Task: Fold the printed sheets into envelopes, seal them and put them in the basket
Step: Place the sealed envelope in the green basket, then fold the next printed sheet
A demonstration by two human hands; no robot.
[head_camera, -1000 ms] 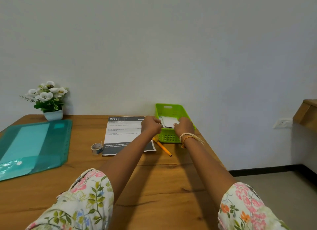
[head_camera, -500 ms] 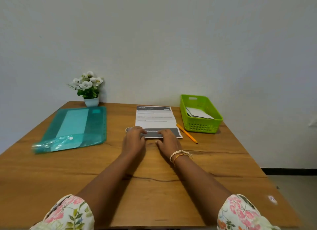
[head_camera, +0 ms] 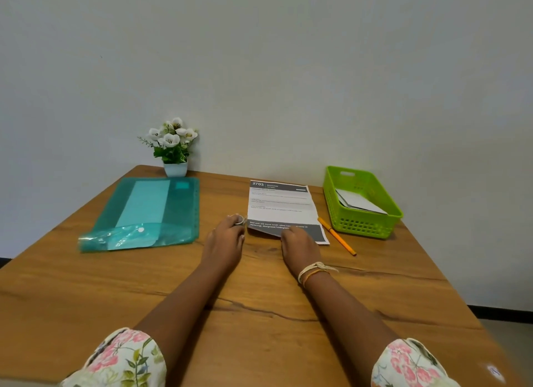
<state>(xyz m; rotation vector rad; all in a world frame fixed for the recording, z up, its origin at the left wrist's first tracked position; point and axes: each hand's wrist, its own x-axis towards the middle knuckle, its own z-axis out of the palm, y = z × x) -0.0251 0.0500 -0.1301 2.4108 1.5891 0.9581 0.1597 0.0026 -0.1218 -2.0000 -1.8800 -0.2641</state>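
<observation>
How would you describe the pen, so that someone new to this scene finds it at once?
Start at the green basket at the table's far right. The pen lies on the wood just left of it, slanting beside the right edge of the printed sheet. It is the only thin orange stick there.

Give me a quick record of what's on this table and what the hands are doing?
Left hand: on the tape roll
Right hand: on near edge of printed sheet, near-left corner lifted
Basket: green, folded paper inside
Pen: orange, between sheet and basket
Folder: teal, left of sheet
Flowers: far left corner
</observation>
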